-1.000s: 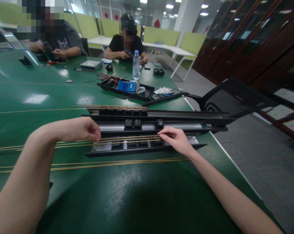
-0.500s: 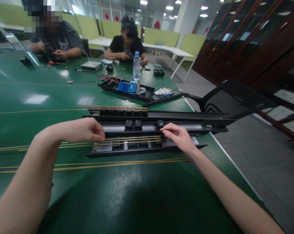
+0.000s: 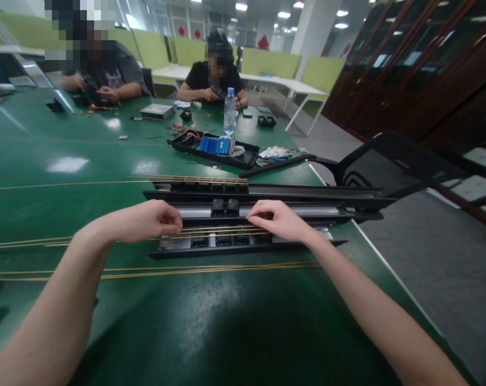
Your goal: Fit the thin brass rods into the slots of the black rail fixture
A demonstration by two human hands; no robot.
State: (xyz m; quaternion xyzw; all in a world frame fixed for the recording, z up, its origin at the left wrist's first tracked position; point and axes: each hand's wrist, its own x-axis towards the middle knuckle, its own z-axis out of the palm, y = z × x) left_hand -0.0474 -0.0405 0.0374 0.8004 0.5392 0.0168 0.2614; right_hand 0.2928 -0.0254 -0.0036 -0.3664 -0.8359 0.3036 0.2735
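My left hand (image 3: 168,219) is closed, fingertips pinched together at the left part of the middle black rail (image 3: 194,220), right above several thin brass-coloured rods (image 3: 214,231). Whatever it pinches is hidden. My right hand (image 3: 277,219) is also closed, thumb and forefinger meeting over the middle rail's front wall; I cannot make out anything between them. Two small black blocks (image 3: 225,207) sit in the middle rail's channel, between my hands. The rods lie across the nearest rail (image 3: 247,249), over more black blocks (image 3: 223,239), and stretch out to the left.
Behind lies a third rail (image 3: 315,191) with rods and blocks. More rods (image 3: 211,269) lie in front. Farther back are a black tray (image 3: 247,155) with a blue item, gloves (image 3: 274,154) and a water bottle (image 3: 229,112). Two people work across the green table (image 3: 106,145); a chair (image 3: 391,161) stands right.
My right hand has moved left along the middle rail and now covers where a third black block showed. My left hand has shifted slightly right. The whole view has shifted a little.
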